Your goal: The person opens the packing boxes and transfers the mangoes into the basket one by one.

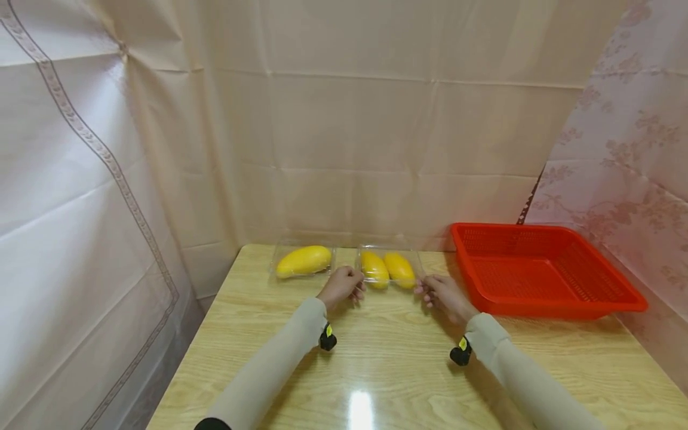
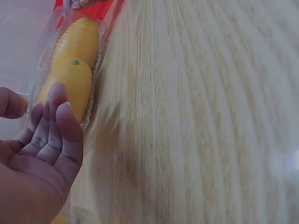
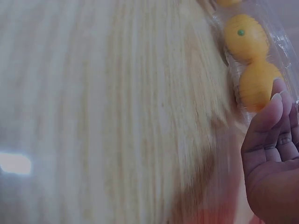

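Note:
A clear plastic box (image 1: 391, 248) holds two yellow mangoes, a left one (image 1: 373, 269) and a right one (image 1: 399, 269). My left hand (image 1: 344, 285) pinches the box's left end; in the left wrist view the thumb (image 2: 13, 103) is at the box's edge and the fingers (image 2: 69, 122) bend in front of it. At the opposite end my right hand (image 1: 443, 297) holds the near right corner, its fingers (image 3: 270, 114) beside a mango (image 3: 257, 84) in the right wrist view, with the thumb hidden there. Left of my left hand, another clear box contains one larger mango (image 1: 304, 261).
A red plastic basket (image 1: 478, 295) stands on the right of the wooden table (image 1: 387, 364), near the curtain. A beige cloth (image 1: 344, 131) hangs behind the table, with more cloth at both sides.

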`<state>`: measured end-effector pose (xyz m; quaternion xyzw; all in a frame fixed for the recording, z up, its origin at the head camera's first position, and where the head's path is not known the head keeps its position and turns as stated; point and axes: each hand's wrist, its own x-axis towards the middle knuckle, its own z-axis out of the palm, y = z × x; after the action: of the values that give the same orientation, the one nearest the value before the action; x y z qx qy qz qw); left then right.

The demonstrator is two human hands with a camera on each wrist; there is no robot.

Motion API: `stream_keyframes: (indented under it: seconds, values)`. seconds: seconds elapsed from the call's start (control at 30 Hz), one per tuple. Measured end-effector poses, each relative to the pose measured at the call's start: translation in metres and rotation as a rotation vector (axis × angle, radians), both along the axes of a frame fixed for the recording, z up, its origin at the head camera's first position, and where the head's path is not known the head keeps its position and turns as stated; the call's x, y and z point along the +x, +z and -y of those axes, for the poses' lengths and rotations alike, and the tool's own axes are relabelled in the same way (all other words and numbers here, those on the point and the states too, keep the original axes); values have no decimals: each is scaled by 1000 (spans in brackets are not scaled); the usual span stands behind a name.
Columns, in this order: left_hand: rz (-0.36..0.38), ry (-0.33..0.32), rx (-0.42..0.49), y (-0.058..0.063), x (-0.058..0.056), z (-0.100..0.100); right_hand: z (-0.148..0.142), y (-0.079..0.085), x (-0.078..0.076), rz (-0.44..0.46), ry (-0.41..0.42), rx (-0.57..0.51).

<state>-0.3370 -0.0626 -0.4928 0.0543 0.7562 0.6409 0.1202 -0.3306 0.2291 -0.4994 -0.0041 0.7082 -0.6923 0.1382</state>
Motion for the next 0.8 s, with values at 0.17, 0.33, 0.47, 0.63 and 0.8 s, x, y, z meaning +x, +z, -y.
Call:
stream_keyframes:
  seconds: [0.17,0.33,0.47,0.63,0.8]
  values:
    - [11,-1,7,4,12,1,-1,2,10,-4,10,2]
    - [26,-10,0,8,26,3,-2,5,22,-14,24,26]
    - [27,-29,2,8,38,5,-4,9,33,-17,31,62]
    - [24,-46,7,8,52,9,-6,10,44,-8,53,70]
    - [21,-77,-20,9,66,16,-5,10,54,-12,80,53]
